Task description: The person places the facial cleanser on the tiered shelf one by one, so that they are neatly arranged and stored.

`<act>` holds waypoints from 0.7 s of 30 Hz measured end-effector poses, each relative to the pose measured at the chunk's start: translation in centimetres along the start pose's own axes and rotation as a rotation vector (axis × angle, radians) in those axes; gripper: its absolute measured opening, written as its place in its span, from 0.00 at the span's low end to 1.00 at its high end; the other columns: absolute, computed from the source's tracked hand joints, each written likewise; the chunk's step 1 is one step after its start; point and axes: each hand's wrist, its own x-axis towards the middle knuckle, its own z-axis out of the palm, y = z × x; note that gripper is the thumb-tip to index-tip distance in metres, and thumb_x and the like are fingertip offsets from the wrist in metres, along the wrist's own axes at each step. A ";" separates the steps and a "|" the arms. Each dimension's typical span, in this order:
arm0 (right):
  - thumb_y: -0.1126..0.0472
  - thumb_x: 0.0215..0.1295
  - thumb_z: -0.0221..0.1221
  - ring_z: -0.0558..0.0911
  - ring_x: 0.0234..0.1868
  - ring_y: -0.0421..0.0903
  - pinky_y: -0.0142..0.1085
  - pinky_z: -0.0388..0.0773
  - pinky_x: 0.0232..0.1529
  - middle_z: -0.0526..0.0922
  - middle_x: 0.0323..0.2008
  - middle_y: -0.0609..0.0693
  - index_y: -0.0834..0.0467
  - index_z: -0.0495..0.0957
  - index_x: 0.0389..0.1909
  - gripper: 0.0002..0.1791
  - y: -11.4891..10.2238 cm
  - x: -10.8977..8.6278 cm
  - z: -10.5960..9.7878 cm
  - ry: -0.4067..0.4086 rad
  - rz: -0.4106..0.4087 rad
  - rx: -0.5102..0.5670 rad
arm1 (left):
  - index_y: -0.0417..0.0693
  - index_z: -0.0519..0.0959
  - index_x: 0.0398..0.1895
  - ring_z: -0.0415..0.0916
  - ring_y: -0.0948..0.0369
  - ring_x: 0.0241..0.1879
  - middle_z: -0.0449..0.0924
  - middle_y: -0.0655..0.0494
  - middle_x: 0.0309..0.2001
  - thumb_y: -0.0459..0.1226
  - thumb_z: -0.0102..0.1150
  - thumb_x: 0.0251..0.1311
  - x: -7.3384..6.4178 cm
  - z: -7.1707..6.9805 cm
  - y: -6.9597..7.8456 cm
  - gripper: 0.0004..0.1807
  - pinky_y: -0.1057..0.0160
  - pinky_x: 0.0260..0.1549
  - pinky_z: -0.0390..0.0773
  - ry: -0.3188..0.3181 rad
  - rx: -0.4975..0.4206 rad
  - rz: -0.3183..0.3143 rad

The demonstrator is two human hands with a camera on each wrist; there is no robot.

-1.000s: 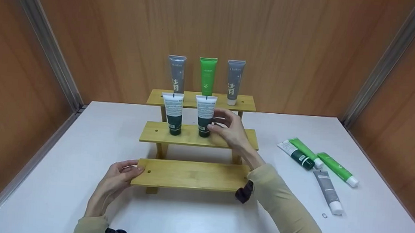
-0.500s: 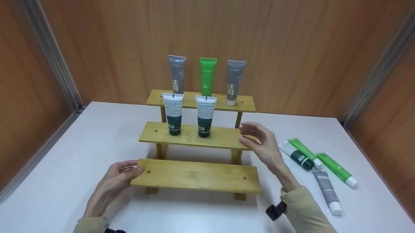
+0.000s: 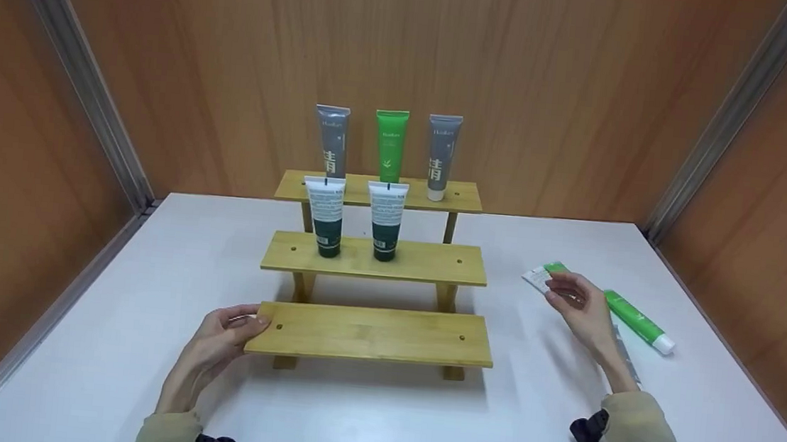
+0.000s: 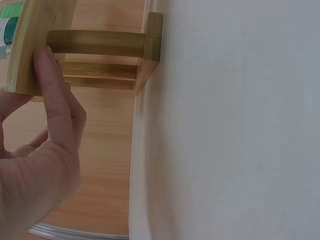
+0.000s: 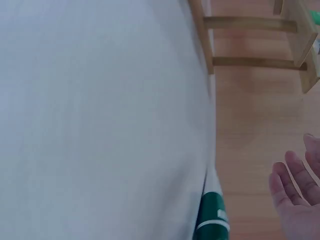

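Left hand (image 3: 215,341): pinching wooden stand (image 3: 373,334). Right hand (image 3: 588,318): fingers loose, holding nothing, above white-and-green tube (image 3: 537,278). I log tube flat on table (image 3: 361,425), long axis diagonal, crimped end pointing far-left.

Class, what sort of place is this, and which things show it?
Probably a work booth or staged setup: wood-grain panels with metal corner strips close in a white table on three sides, and a tiered wooden stand there holds upright tubes.

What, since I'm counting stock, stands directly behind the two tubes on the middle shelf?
On the top shelf, a grey tube and a green tube; their bottoms are covered.
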 end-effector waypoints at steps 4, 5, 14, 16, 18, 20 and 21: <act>0.67 0.71 0.60 0.79 0.62 0.49 0.30 0.74 0.64 0.78 0.60 0.69 0.70 0.72 0.62 0.21 1.6 -0.2 -1.1 -0.024 0.044 -0.110 | 0.27 0.62 0.69 0.83 0.65 0.39 0.81 0.52 0.43 0.34 0.58 0.69 0.0 0.0 -0.1 0.31 0.70 0.39 0.84 -0.008 -0.004 0.005; 0.66 0.71 0.59 0.77 0.65 0.55 0.36 0.73 0.68 0.77 0.61 0.69 0.71 0.72 0.62 0.22 1.9 -0.3 -1.3 -0.031 0.052 -0.128 | 0.27 0.62 0.69 0.83 0.65 0.39 0.81 0.52 0.43 0.34 0.58 0.69 0.0 0.0 -0.1 0.31 0.71 0.39 0.84 -0.010 -0.002 0.005; 0.66 0.72 0.58 0.65 0.72 0.69 0.58 0.59 0.75 0.70 0.66 0.73 0.72 0.68 0.65 0.25 3.0 -0.2 -2.2 -0.087 0.115 -0.197 | 0.28 0.62 0.69 0.82 0.64 0.39 0.81 0.52 0.44 0.35 0.59 0.69 -0.2 0.1 0.1 0.31 0.70 0.38 0.83 0.007 0.010 -0.005; 0.65 0.72 0.57 0.64 0.73 0.69 0.59 0.58 0.75 0.68 0.67 0.74 0.72 0.67 0.66 0.26 3.0 -0.2 -2.3 -0.103 0.131 -0.212 | 0.28 0.62 0.69 0.82 0.64 0.39 0.81 0.51 0.44 0.35 0.59 0.69 -0.2 0.1 0.2 0.31 0.70 0.38 0.83 0.013 0.008 -0.011; 0.65 0.72 0.57 0.62 0.73 0.69 0.60 0.57 0.75 0.67 0.68 0.74 0.71 0.67 0.67 0.26 3.0 -0.1 -2.3 -0.119 0.147 -0.234 | 0.28 0.62 0.70 0.83 0.64 0.39 0.81 0.51 0.45 0.35 0.59 0.69 -0.2 0.1 0.1 0.31 0.70 0.39 0.83 0.012 0.010 -0.014; 0.64 0.72 0.57 0.61 0.74 0.70 0.60 0.56 0.75 0.66 0.69 0.74 0.71 0.66 0.68 0.27 2.9 -0.1 -2.2 -0.136 0.164 -0.257 | 0.28 0.62 0.70 0.83 0.64 0.40 0.81 0.51 0.45 0.35 0.59 0.69 -0.2 0.1 0.1 0.31 0.70 0.39 0.83 0.011 0.009 -0.014; 0.63 0.73 0.57 0.60 0.74 0.70 0.61 0.55 0.76 0.65 0.70 0.74 0.70 0.66 0.68 0.27 2.9 0.0 -2.2 -0.145 0.173 -0.268 | 0.28 0.62 0.70 0.83 0.64 0.40 0.81 0.51 0.45 0.36 0.59 0.69 -0.2 0.1 0.1 0.32 0.70 0.40 0.83 0.010 0.008 -0.013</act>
